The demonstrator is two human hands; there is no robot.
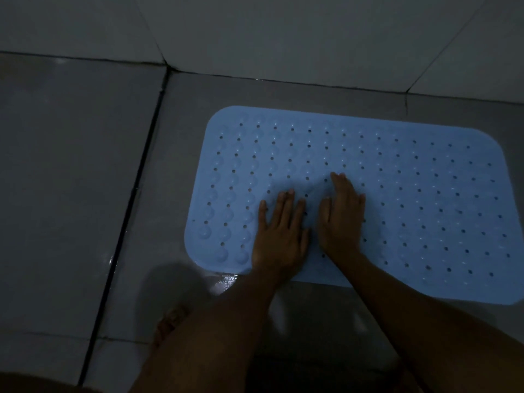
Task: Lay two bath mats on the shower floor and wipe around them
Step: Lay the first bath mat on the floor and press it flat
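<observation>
Blue mat (397, 194) right corner cut off by frame edge.

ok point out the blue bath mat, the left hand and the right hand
blue bath mat (425, 199): head view, on its bare perforated surface right of the hands.
left hand (279, 234): head view, on the back of the hand, flat on the mat.
right hand (341, 219): head view, on the back of the hand.

Both my arms reach forward and down, bare to the elbow, forearms running side by side. My left hand (279, 231) lies palm-down, fingers straight and slightly spread. My right hand (341, 219) lies just beside it, palm-down, fingers straight and together, tips farther forward.
</observation>
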